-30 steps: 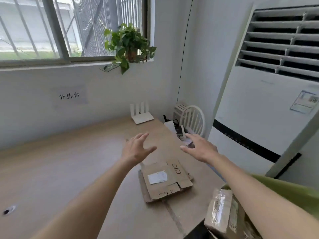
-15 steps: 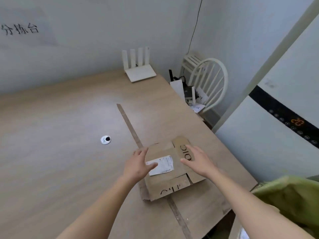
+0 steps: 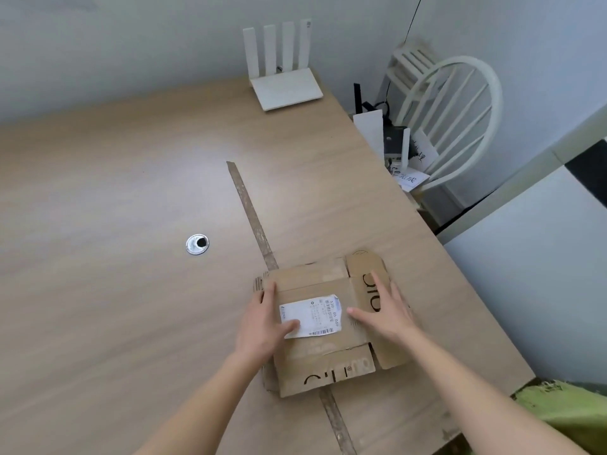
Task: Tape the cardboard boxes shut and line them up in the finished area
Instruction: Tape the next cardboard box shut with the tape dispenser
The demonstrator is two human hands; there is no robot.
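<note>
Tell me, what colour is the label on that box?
White with black print, label, seen in the head view.

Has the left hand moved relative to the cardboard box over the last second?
Yes. The left hand was raised above the table, clear of the flattened cardboard box; now it rests on the box's left edge, thumb on the white shipping label.

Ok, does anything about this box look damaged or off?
Yes. The cardboard box is flattened, and its white label is torn along the upper right edge. The left hand and right hand press flat on it. No tape roll shows.
</note>
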